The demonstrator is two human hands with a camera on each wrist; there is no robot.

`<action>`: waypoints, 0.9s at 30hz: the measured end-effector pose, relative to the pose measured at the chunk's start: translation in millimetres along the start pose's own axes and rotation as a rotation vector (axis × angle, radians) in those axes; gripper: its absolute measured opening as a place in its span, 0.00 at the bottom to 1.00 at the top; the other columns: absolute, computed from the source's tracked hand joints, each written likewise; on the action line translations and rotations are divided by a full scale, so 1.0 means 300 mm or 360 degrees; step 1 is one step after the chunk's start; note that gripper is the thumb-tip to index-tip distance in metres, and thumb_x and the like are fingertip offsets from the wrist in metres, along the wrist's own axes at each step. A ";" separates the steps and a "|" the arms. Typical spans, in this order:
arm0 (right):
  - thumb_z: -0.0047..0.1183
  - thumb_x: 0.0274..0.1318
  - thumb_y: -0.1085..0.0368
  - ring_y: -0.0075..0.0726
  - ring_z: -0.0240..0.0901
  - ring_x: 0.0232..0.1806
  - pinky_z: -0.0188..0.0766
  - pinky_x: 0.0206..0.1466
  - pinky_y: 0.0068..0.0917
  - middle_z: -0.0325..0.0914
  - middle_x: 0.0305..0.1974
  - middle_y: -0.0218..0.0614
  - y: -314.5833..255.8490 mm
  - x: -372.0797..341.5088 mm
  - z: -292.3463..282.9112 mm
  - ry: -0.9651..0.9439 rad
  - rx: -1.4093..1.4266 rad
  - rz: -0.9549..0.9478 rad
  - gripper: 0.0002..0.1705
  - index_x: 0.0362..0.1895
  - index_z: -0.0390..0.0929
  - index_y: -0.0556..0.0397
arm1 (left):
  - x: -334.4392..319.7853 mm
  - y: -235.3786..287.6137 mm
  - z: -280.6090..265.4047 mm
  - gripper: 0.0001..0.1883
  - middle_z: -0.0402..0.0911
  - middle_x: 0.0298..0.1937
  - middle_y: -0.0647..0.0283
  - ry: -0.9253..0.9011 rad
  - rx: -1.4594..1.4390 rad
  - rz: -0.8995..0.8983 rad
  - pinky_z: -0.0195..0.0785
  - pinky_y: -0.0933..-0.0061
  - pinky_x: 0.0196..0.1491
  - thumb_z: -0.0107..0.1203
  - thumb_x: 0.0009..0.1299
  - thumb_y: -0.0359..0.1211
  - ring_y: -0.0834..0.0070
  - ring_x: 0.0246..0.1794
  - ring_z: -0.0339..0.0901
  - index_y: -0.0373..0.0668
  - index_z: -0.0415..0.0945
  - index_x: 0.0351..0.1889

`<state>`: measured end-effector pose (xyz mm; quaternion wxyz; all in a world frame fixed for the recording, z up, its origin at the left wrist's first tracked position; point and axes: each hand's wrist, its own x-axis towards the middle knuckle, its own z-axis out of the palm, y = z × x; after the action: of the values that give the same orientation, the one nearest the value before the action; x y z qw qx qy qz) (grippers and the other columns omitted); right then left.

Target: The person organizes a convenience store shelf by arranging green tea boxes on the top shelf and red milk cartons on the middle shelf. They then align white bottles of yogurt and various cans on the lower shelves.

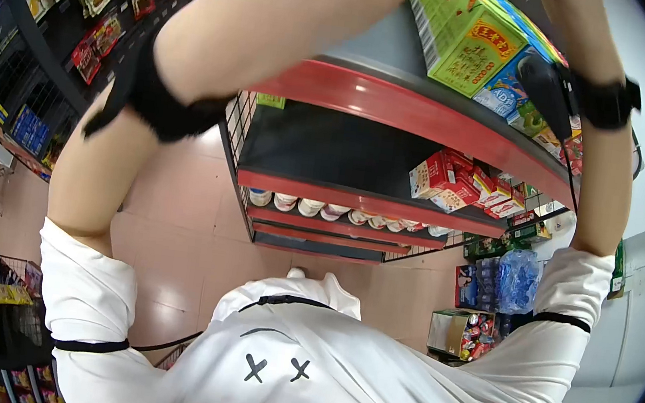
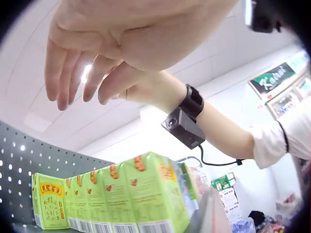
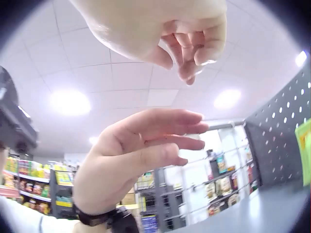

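My left hand (image 2: pixel 112 43) is raised over the top shelf, its fingers loosely bent and nothing in its grasp. Below it in the left wrist view runs a row of green drink cartons (image 2: pixel 116 194), the far one turned with its front outward. My right hand (image 3: pixel 175 29) hangs high in the right wrist view, fingers loosely curled and holding nothing visible. Under it in that view is the left hand, thumb and fingers apart. In the head view both hands lie beyond the top edge; the green cartons (image 1: pixel 458 49) sit between the two forearms.
The top shelf (image 1: pixel 374 47) has a red front edge and a perforated back panel (image 2: pixel 19 160). Blue cartons (image 1: pixel 505 87) stand beside the green ones. Red and white boxes (image 1: pixel 454 181) sit one shelf lower, with white-capped containers (image 1: pixel 309 208) beneath. Hanging snack packs (image 1: pixel 101 37) line the left.
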<state>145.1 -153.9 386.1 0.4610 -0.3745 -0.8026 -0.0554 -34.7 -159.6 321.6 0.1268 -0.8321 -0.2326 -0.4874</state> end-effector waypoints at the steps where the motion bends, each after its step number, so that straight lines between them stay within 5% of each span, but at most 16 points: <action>1: 0.47 0.66 0.60 0.11 0.63 0.12 0.59 0.13 0.06 0.78 0.25 0.31 -0.027 -0.080 0.017 0.0019 0.0143 -0.0070 0.15 0.44 0.77 0.61 | -0.084 0.025 -0.072 0.13 0.78 0.44 0.42 -0.0190 -0.0031 0.0154 0.71 0.65 0.50 0.47 0.64 0.23 0.56 0.46 0.77 0.24 0.73 0.44; 2: 0.44 0.65 0.63 0.27 0.74 0.22 0.72 0.22 0.19 0.78 0.32 0.41 -0.064 -0.148 -0.018 -0.0161 0.0121 0.0183 0.14 0.48 0.75 0.59 | -0.186 -0.037 -0.002 0.12 0.80 0.34 0.54 0.0191 0.0076 0.0258 0.73 0.72 0.34 0.58 0.62 0.28 0.67 0.32 0.79 0.34 0.77 0.43; 3: 0.44 0.66 0.59 0.21 0.70 0.26 0.67 0.29 0.22 0.78 0.34 0.36 0.008 -0.227 -0.059 -0.0301 0.0339 0.0180 0.20 0.51 0.75 0.63 | -0.252 -0.018 -0.010 0.11 0.80 0.33 0.56 0.0212 0.0001 0.0266 0.72 0.74 0.32 0.58 0.60 0.25 0.67 0.29 0.78 0.34 0.78 0.41; 4: 0.37 0.69 0.64 0.15 0.61 0.19 0.59 0.25 0.16 0.74 0.28 0.35 -0.104 -0.315 0.020 -0.0225 0.0238 0.0317 0.18 0.45 0.75 0.68 | -0.325 0.019 -0.026 0.10 0.79 0.32 0.59 0.0235 -0.0075 0.0269 0.72 0.75 0.30 0.58 0.58 0.22 0.68 0.26 0.77 0.35 0.79 0.39; 6: 0.38 0.68 0.65 0.15 0.60 0.14 0.55 0.20 0.11 0.73 0.22 0.34 -0.179 -0.448 0.090 -0.0423 0.0439 0.0656 0.17 0.41 0.76 0.66 | -0.495 0.030 -0.016 0.13 0.80 0.33 0.61 0.0052 -0.0231 0.0373 0.72 0.76 0.29 0.59 0.55 0.23 0.72 0.27 0.77 0.35 0.79 0.39; 8: 0.47 0.64 0.69 0.12 0.67 0.21 0.60 0.22 0.13 0.74 0.22 0.28 -0.176 -0.560 0.164 -0.0688 0.0790 0.0958 0.09 0.36 0.77 0.63 | -0.637 0.036 0.054 0.13 0.79 0.31 0.62 -0.0101 -0.0250 0.0402 0.70 0.74 0.26 0.60 0.53 0.25 0.72 0.26 0.76 0.34 0.78 0.38; 14: 0.49 0.61 0.65 0.23 0.74 0.22 0.71 0.27 0.24 0.79 0.24 0.39 0.002 -0.712 0.484 -0.1147 0.0630 0.1224 0.12 0.38 0.78 0.63 | -0.823 -0.088 0.298 0.15 0.76 0.48 0.53 -0.0852 -0.0284 -0.0285 0.73 0.64 0.40 0.56 0.60 0.30 0.58 0.42 0.76 0.35 0.75 0.45; 17: 0.50 0.59 0.63 0.40 0.80 0.32 0.74 0.38 0.31 0.82 0.33 0.43 0.197 -0.733 0.662 -0.0962 0.0303 0.0927 0.13 0.40 0.79 0.61 | -0.878 -0.122 0.420 0.18 0.73 0.54 0.49 -0.0801 -0.0054 -0.0427 0.72 0.64 0.48 0.55 0.60 0.30 0.54 0.49 0.75 0.33 0.73 0.49; 20: 0.52 0.56 0.63 0.53 0.78 0.42 0.74 0.47 0.37 0.79 0.44 0.49 0.393 -0.714 0.811 -0.0754 -0.0039 0.0529 0.18 0.49 0.76 0.57 | -0.869 -0.170 0.516 0.22 0.70 0.59 0.46 -0.0669 0.0532 -0.0241 0.68 0.62 0.55 0.54 0.61 0.29 0.50 0.57 0.70 0.27 0.70 0.53; 22: 0.54 0.52 0.65 0.57 0.75 0.48 0.72 0.51 0.42 0.75 0.49 0.52 0.513 -0.696 0.899 -0.0490 -0.0317 -0.0031 0.23 0.54 0.71 0.56 | -0.838 -0.205 0.572 0.25 0.70 0.58 0.43 -0.0551 0.0691 -0.0326 0.65 0.59 0.59 0.54 0.60 0.29 0.50 0.59 0.68 0.24 0.68 0.54; 24: 0.47 0.57 0.66 0.53 0.75 0.45 0.73 0.48 0.40 0.75 0.47 0.52 0.510 -0.687 0.929 -0.0442 -0.0496 -0.0053 0.20 0.54 0.71 0.57 | -0.800 -0.275 0.607 0.22 0.71 0.56 0.37 -0.0206 0.1021 -0.0114 0.65 0.66 0.59 0.47 0.62 0.26 0.53 0.58 0.70 0.23 0.69 0.54; 25: 0.41 0.63 0.66 0.50 0.75 0.43 0.75 0.45 0.38 0.75 0.45 0.53 0.503 -0.662 0.938 -0.0414 -0.0653 -0.0107 0.17 0.54 0.70 0.57 | -0.763 -0.280 0.607 0.29 0.63 0.64 0.35 -0.0429 0.1153 -0.0363 0.58 0.67 0.65 0.46 0.62 0.31 0.48 0.64 0.63 0.22 0.62 0.61; 26: 0.38 0.62 0.66 0.63 0.62 0.59 0.61 0.63 0.46 0.67 0.57 0.58 0.505 -0.619 0.952 -0.0673 -0.0335 0.0073 0.22 0.60 0.65 0.55 | -0.772 -0.350 0.684 0.30 0.63 0.64 0.35 -0.0255 0.0873 -0.0531 0.58 0.64 0.65 0.46 0.64 0.31 0.48 0.64 0.64 0.22 0.59 0.63; 27: 0.37 0.63 0.65 0.62 0.62 0.60 0.61 0.64 0.45 0.67 0.58 0.57 0.514 -0.605 0.969 -0.0693 -0.0360 0.0214 0.22 0.61 0.65 0.55 | -0.796 -0.431 0.783 0.31 0.63 0.64 0.37 -0.0306 0.0991 -0.0510 0.59 0.63 0.64 0.45 0.64 0.31 0.48 0.64 0.64 0.24 0.56 0.65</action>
<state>96.1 -17.4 39.3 0.2351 -0.4794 -0.8449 -0.0319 -23.7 -8.7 -4.0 0.2737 -0.7485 -0.5082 -0.3263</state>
